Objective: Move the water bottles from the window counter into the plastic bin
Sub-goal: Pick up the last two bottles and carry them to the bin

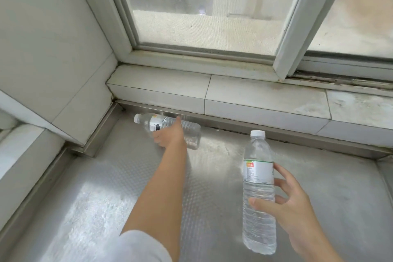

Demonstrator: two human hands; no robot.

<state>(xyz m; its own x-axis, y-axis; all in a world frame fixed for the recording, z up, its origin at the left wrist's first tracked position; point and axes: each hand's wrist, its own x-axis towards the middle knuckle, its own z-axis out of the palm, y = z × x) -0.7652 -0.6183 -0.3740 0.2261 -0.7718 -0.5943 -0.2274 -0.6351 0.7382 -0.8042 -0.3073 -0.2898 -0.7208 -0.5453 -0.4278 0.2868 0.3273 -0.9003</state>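
A clear water bottle (258,187) with a white cap and a green-and-white label is upright in my right hand (291,208), thumb across its front and fingers behind it. A second clear bottle (191,132) lies on its side at the back of the steel counter (106,187), its white cap pointing left. My left hand (170,134) reaches over the lying bottle's middle and touches it, fingers curled on it; how firm the grip is I cannot tell. The plastic bin is out of view.
A tiled ledge (255,95) and a sliding window frame (293,27) run behind the counter. A tiled wall (42,38) closes the left side. A raised steel lip borders the counter at left and back.
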